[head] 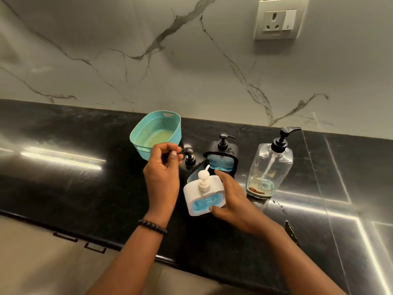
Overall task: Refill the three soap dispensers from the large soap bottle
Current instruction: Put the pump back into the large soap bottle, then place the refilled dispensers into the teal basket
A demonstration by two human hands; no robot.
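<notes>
Right hand [230, 201] gripping white dispenser [204, 195], black dispensers [221, 154] half-hidden

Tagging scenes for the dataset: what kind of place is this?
Probably a home kitchen counter, maybe a bathroom vanity: black stone counter against a marble backsplash, a wall socket, and pump dispensers with sponge trays.

The white soap dispenser [204, 195] stands nearest on the black counter, upright, with a white pump on top and a blue sponge in its front tray. Just behind it stand two black dispensers [221, 158], each with a black pump; the rear one shows a blue sponge. To the right, the large clear bottle [269, 169] stands upright with a black pump, almost empty.
</notes>
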